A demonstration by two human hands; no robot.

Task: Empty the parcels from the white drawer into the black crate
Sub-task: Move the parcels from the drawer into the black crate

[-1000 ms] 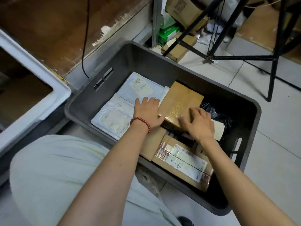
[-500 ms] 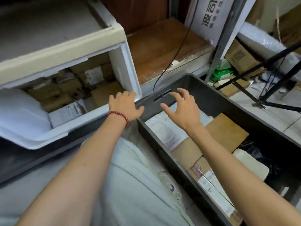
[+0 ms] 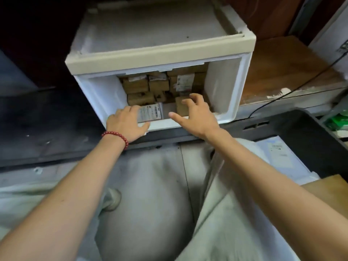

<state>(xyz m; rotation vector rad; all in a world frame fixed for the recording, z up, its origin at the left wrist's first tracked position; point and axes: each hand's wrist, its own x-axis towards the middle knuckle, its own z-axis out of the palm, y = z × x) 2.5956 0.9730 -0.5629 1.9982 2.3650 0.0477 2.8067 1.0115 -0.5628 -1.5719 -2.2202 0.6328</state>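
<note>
The white drawer [image 3: 222,112] stands pulled open ahead of me, stacked with several brown cardboard parcels [image 3: 140,85]. My left hand [image 3: 126,123], with a red bead bracelet, rests over the drawer's front rim, fingers on a flat parcel with a white label [image 3: 152,113]. My right hand [image 3: 195,113] reaches into the drawer with fingers spread, fingertips at a small brown box [image 3: 181,108], not closed on it. The black crate [image 3: 305,132] sits at the right edge, holding white mailers [image 3: 280,155] and a brown parcel [image 3: 331,185].
The drawer belongs to a cream-topped cabinet [image 3: 162,53]. A wooden board [image 3: 282,72] with a black cable [image 3: 310,78] lies to its right. Green packets [image 3: 337,121] sit behind the crate. My knees in pale trousers [image 3: 150,204] fill the foreground.
Both hands left the parcels in the crate and swung left to the drawer. They now reach inside it, and my view turned from the crate to face the drawer.
</note>
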